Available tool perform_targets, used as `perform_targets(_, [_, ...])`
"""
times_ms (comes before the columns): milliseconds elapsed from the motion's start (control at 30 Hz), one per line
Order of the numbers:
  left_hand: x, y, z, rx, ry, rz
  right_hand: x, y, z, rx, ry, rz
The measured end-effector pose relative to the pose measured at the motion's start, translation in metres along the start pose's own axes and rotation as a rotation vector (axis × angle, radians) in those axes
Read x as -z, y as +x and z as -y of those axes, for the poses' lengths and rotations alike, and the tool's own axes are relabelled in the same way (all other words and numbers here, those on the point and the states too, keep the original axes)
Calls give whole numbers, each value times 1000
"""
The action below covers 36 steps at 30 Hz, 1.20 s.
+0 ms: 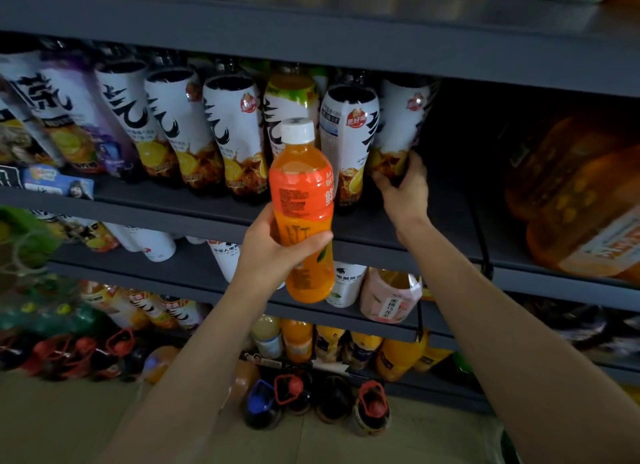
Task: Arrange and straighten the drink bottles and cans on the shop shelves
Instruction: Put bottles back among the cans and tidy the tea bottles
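My left hand (273,252) grips an orange juice bottle (302,193) with a white cap and orange label, held upright in front of the middle shelf. My right hand (403,186) holds the base of the rightmost white-labelled tea bottle (403,124) in a row of several like it (228,131) on that shelf (381,228). The row leans to the left. To the right of my right hand the shelf is dark and bare.
Large orange bottles in plastic wrap (575,200) sit on the shelf at the right. Lower shelves hold white cans (346,283), a pink bottle (389,297) and yellow juice bottles (398,356). Dark bottles with red and blue caps (291,397) stand on the floor.
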State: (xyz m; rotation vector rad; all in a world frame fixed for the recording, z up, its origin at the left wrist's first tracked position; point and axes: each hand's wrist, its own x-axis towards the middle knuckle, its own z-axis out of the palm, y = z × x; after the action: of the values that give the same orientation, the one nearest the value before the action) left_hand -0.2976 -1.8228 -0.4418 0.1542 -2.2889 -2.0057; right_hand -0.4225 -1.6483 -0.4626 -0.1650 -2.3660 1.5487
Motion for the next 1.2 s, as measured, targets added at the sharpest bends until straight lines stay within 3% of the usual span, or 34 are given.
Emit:
perform_targets(133, [-3,4,-7,8,-53,39,10,6,4,-50,-98,-95])
perform_targets(500, [-31,10,1,87,-173,93,34,-46,-4,61,-109,-45])
perform_targets(800, [-42,-3,2,123,-189,64,32,-41,6,6,-90,15])
perform_targets(1067, [-5,-36,-44,107,-91,175,83,-71,32,-159,-210,259])
perform_targets(1200, [7,-53,-100,60,10,260,131,-89,81,-117,-266,465])
